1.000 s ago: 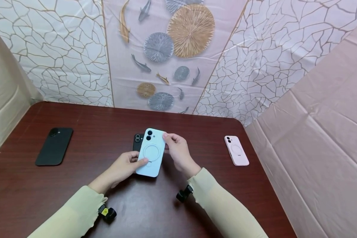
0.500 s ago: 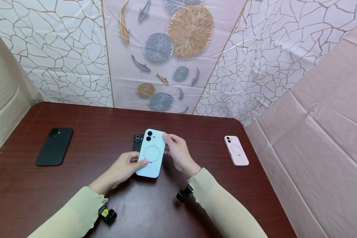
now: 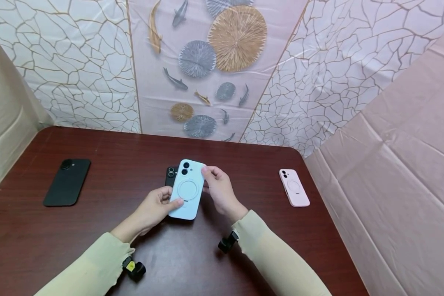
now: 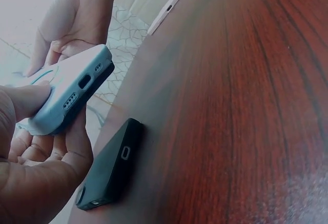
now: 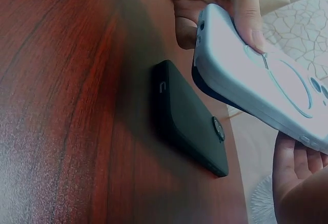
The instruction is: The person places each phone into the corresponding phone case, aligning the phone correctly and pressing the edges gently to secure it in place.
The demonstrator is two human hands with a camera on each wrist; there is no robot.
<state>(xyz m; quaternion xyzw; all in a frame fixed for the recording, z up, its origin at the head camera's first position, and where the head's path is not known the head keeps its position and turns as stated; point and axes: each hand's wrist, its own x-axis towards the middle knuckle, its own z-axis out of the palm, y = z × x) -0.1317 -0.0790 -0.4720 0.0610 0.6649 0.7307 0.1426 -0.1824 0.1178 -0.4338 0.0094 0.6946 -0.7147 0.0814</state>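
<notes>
Both hands hold a pale blue phone case (image 3: 190,176) with a ring outline and camera openings at its top. A dark layer, like a phone, shows along the underside of the case (image 4: 82,83) in the left wrist view. My left hand (image 3: 153,209) grips the lower left side, thumb flat on the back below the ring and fingers underneath. At the upper right corner, my right hand (image 3: 222,191) pinches the case between thumb and fingers. A black phone (image 5: 189,121) lies on the table just below, partly hidden by the case in the head view.
Another black phone (image 3: 67,183) lies at the table's left. Towards the right edge lies a pink phone case (image 3: 294,188) with a ring outline. The dark red wooden table (image 3: 237,158) ends at patterned cloth (image 3: 96,82) behind and pink cloth (image 3: 392,164) at the right.
The pale blue case shifts only slightly up and left with both hands. Their holds stay the same, and the things on the table have not moved.
</notes>
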